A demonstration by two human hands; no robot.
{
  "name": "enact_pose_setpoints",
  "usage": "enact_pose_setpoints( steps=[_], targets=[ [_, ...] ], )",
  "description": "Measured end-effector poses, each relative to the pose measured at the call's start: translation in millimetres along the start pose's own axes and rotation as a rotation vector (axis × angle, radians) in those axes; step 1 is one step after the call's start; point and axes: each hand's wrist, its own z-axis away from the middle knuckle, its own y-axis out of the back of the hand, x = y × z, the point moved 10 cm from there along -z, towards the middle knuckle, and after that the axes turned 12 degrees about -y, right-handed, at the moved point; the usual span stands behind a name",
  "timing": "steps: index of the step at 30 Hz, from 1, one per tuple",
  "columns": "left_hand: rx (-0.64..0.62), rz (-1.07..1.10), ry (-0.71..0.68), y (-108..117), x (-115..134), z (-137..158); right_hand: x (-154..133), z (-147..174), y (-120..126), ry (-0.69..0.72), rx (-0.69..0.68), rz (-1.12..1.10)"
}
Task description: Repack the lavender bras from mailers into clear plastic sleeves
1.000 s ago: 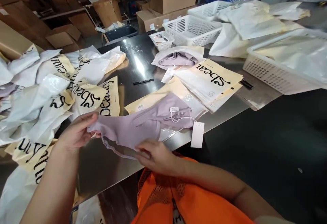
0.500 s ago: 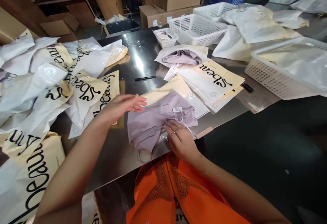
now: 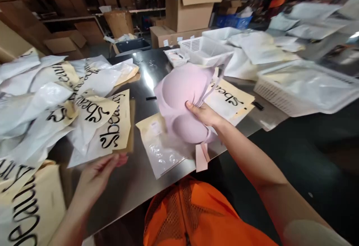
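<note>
A lilac bra [image 3: 179, 94] with moulded cups is held up over the table in my right hand [image 3: 206, 114], thumb on the near side by the centre. Its straps hang past the hand, and a pale pink strip [image 3: 201, 158] shows below it at the table edge. Partly covered by the bra, a clear and cream plastic bag [image 3: 161, 152] lies flat on the table. My left hand [image 3: 98, 175] is at the left, just in front of a printed bag [image 3: 116, 126]. Its thumb and fingers are pressed together; anything between them is too small to make out.
Printed bags [image 3: 56, 89] are heaped along the left. White baskets [image 3: 206, 49] and a filled white basket [image 3: 280, 94] stand at the back and right. More printed bags [image 3: 228, 96] lie behind my right hand, near a black marker [image 3: 151, 98]. Cardboard boxes [image 3: 193, 14] stand beyond.
My right hand has lifted the lilac bra off the table and turned it so the cups show. My left hand has drawn back to the left and its fingers have closed together.
</note>
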Motion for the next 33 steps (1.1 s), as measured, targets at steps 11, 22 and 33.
enact_pose_setpoints(
  steps=[11,22,33],
  targets=[
    [-0.634,-0.955,-0.886,-244.1,54.3,32.0,-20.3,32.9,97.8,0.051,0.241,-0.594],
    [-0.887,-1.070,-0.649,-253.1,44.6,16.3,4.2,103.4,141.4,-0.044,0.441,-0.745],
    [-0.482,-0.738,-0.656,-204.8,80.0,-24.3,47.1,153.8,169.4,-0.102,0.536,-0.614]
  ],
)
